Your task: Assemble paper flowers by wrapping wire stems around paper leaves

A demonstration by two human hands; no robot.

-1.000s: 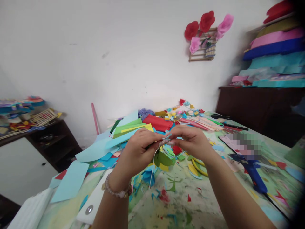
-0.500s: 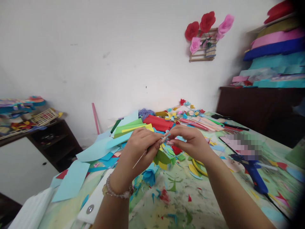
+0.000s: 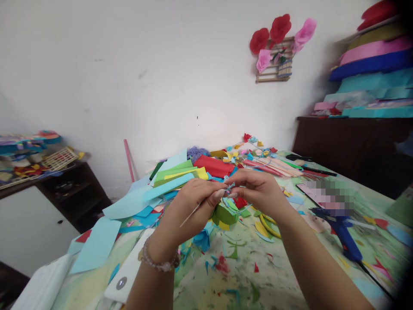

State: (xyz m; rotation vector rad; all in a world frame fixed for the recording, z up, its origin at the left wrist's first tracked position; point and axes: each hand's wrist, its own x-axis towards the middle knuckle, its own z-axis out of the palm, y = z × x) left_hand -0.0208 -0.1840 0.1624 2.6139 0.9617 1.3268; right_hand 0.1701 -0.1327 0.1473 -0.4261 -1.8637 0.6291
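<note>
The grip of the right hand pinches a small light-blue piece between thumb and forefinger, above the middle of the cluttered bench. The left hand meets it there, thumb and fingers pressed together on a thin white strand that slants back toward the wrist, where a beaded bracelet sits. The fingertips partly hide the small piece, so its exact shape cannot be told. Just below the hands lie green leaf-shaped cutouts and a blue paper flower, with scraps scattered over the bench nearer the wearer. Beyond the hands are red paper and a purple bundle. To the right lie a phone and a blue glue gun; to the left, a light-blue sheet and a white device.
</note>
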